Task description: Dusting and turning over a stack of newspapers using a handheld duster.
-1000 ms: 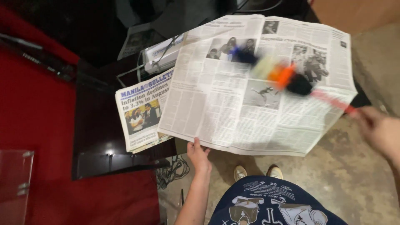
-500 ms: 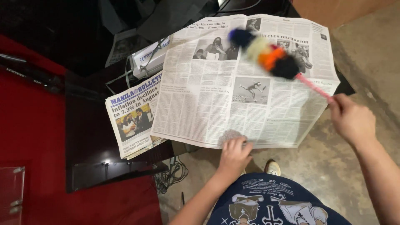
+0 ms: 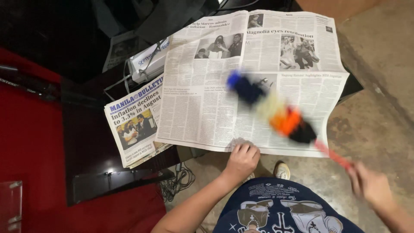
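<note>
An open newspaper [image 3: 207, 103] lies spread over a dark table. My left hand [image 3: 241, 159] grips its near edge, pinching the paper. My right hand [image 3: 368, 185], blurred at the lower right, holds the red handle of a feather duster [image 3: 276, 114]. The duster's head has blue, cream, orange and black bands. It lies across the middle of the open page, pointing up and to the left.
A folded newspaper [image 3: 136, 127] sits to the left of the open one on the black table [image 3: 86, 146]. Behind it stand a white box with cables [image 3: 148, 60] and dark cloth. Red flooring [image 3: 26, 142] lies at left, concrete floor [image 3: 379, 99] at right. Cables [image 3: 177, 181] hang under the table.
The duster has swept down and toward me across the page. My right hand dropped lower right with it. My left hand stays on the paper's near edge.
</note>
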